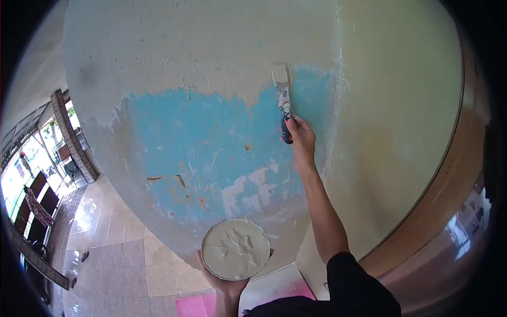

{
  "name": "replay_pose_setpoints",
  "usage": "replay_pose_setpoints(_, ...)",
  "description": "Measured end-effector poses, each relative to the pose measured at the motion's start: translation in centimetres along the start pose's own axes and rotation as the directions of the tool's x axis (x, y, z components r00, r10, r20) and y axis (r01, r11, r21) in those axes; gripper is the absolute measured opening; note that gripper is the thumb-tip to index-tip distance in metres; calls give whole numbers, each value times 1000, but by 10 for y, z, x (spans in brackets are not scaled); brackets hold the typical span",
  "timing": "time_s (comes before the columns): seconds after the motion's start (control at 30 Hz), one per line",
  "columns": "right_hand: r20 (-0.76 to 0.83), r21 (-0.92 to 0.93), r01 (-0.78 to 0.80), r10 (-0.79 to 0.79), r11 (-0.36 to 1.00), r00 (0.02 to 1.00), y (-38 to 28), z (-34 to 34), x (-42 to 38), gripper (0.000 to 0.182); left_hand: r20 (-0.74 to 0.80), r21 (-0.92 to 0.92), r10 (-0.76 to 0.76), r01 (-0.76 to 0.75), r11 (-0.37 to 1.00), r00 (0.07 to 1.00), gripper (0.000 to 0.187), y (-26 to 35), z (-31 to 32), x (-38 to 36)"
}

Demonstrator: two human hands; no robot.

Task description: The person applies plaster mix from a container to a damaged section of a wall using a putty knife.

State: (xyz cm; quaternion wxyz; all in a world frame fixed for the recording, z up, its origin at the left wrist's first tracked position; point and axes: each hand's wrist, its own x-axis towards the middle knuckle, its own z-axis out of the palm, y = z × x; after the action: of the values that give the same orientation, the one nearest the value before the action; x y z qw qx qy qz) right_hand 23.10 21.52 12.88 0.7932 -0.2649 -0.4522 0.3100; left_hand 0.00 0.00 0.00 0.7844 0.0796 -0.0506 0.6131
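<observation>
Scraper [283, 100] is standing nearly upright in the upper part of the frame, right of centre, its paste-smeared blade [280, 74] overlapping the border between the pale coat [211, 53] and the blue patch [211, 132] on the wall [116, 68]. Below it, the right hand [302, 138] is gripping the dark handle [285, 128], fingers clamping around it. At bottom centre, the left hand [226, 282] is supporting a round container [203, 253] from beneath, its digits spreading apart against opposite sides. Pale paste [237, 251] is filling the container, while tiled floor [124, 264] is stretching across the lower left.
</observation>
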Motion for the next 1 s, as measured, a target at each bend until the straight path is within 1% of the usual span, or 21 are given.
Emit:
replay_pose_setpoints(0.07, -17, -52, -29, 28, 998, 999, -3, 2, -1, 33, -43, -145, -16, 10, 989, 999, 80, 0, -1, -1)
replay_pose_setpoints(0.1, -18, -46, -12, 11, 999, 1000, -5, 5, 3, 33, -26, -139, -20, 17, 990, 999, 80, 3, 1, 4)
replay_pose_setpoints(0.17, 7, -98, -8, 9, 995, 1000, -1, 2, 5, 32, -75, -11, 9, -10, 1000, 997, 80, 1, 0, 6)
replay_pose_setpoints(0.2, -4, -105, -27, 27, 994, 1000, 5, -3, -5, 32, -97, -12, 4, -5, 1000, 995, 80, 2, 0, -1)
replay_pose_setpoints(0.27, 3, -114, -74, 75, 991, 997, 14, -11, -14, 32, -89, -101, -36, 27, 995, 995, 80, 4, 0, -3)
replay_pose_setpoints(0.3, 2, -113, -73, 74, 991, 997, 20, -16, -20, 32, -88, -100, -37, 28, 995, 995, 80, 4, 0, -3)
replay_pose_setpoints(0.37, 26, -55, -69, 70, 996, 997, 29, -25, -30, 31, -93, 130, -5, 17, 991, 996, 80, 3, 2, -4)
replay_pose_setpoints(0.47, 26, -40, -41, 42, 998, 999, 26, -25, -26, 32, -65, 165, -17, 27, 986, 998, 80, 5, -3, -2)
replay_pose_setpoints(0.5, 24, -40, -41, 42, 998, 999, 21, -22, -22, 32, -66, 165, -18, 29, 986, 998, 80, 4, -3, -2)
replay_pose_setpoints(0.57, 53, -9, 42, -41, 999, 998, 4, -12, -7, 30, -114, 133, 2, 14, 991, 993, 80, 4, -1, -3)
replay_pose_setpoints(0.6, 31, -31, 24, -23, 999, 999, -5, -6, -2, 29, -116, 135, 0, 16, 991, 993, 80, 4, -2, -3)
replay_pose_setpoints(0.67, 32, -64, 4, -2, 998, 999, -5, -3, 5, 28, -46, 158, -10, 17, 987, 999, 80, 4, -6, -2)
replay_pose_setpoints(0.7, 36, -98, -16, 20, 995, 999, -3, -3, 6, 28, -45, 158, -10, 17, 987, 999, 80, 4, -7, -3)
replay_pose_setpoints(0.87, 47, -104, -71, 76, 992, 996, 39, -38, -29, 29, -69, 163, -5, 16, 987, 998, 83, 5, -12, -4)
replay_pose_setpoints(0.9, 49, -92, -95, 100, 991, 994, 42, -41, -37, 30, -69, 164, -3, 14, 986, 998, 83, 5, -11, -5)
replay_pose_setpoints(0.93, 15, -95, -102, 104, 990, 994, 43, -42, -41, 30, -76, 159, 7, 5, 987, 997, 83, 3, -9, -6)
replay_pose_setpoints(1.0, 31, -70, -76, 78, 995, 996, 36, -40, -36, 30, -83, 152, 14, -1, 988, 996, 83, 2, -8, -5)
